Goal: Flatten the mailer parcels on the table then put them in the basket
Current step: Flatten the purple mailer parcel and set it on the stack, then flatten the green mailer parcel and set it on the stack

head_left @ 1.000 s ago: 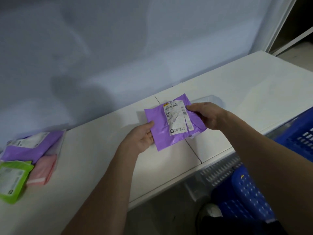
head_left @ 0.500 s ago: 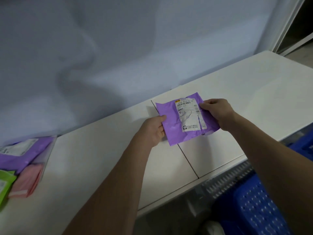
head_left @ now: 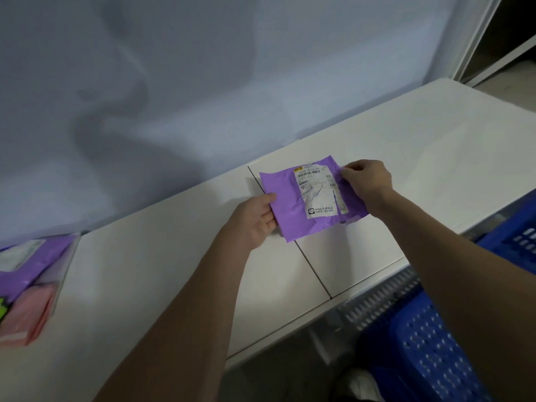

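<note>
Holding: purple mailer [head_left: 293, 204] gripped at two opposite edges, over the seam [head_left: 313, 268] between the two white panels of the table [head_left: 174, 271].
Left hand [head_left: 252, 220]: thumb on top, fingers curled underneath, pinching the left edge.
Right hand [head_left: 367, 179]: fingertips bunched together, pinching the right edge near the upper corner.
Reason for the grip: likely drawing the film taut from both sides, taking out slack ahead of pressing it flat.
Reason for the spot: open stretch of tabletop within easy reach of both arms, and near the blue basket [head_left: 429, 343] below the table's right front edge; a short transfer afterwards, by the look of it.
Contact with the table: lower corner either down on the surface or just above it; cannot tell which.
Look of the mailer: glossy violet plastic film, roughly square, turned slightly askew, soft creases across the face, right side puckered under the fingertips.
Label [head_left: 317, 192]: white shipping sticker, barcode at the top, small logo at the bottom, wrinkled, a crease or tear running down it; print too small to read.
Contents: thin, hardly any bulge; probably limp and easy to press down.
Waiting pile: second purple mailer [head_left: 37, 262], pink mailer [head_left: 29, 311] and a sliver of green mailer [head_left: 2, 310], overlapping at the table's far left edge, well apart from both hands.
Stage: judged mid-flatten on this parcel; basket step not yet done.
</note>
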Action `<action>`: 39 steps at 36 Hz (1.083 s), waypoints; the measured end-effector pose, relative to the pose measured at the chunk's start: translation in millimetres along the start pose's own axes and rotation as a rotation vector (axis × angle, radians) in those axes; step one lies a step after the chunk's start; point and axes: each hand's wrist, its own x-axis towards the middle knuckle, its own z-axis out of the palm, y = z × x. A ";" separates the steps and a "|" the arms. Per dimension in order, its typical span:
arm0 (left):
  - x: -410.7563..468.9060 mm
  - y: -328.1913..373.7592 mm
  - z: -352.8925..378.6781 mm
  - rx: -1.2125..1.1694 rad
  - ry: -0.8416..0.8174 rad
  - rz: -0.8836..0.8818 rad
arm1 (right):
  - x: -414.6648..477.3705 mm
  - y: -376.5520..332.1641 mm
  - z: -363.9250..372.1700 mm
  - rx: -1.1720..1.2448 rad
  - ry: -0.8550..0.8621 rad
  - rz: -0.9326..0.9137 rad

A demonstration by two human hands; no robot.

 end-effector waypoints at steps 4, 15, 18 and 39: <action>-2.5 0.7 -5.6 -0.027 -0.013 0.028 | 1.3 -3.2 2.2 -0.035 0.050 -0.029; -24.0 -0.2 -29.6 -0.058 0.082 0.071 | -37.5 -45.0 26.6 -0.081 0.101 -0.179; -35.3 2.1 -45.6 -0.041 0.097 0.073 | -54.2 -59.9 39.7 -0.144 0.011 -0.307; -175.8 46.8 -275.8 -0.030 0.408 0.262 | -218.3 -126.0 190.4 -0.418 -0.513 -0.590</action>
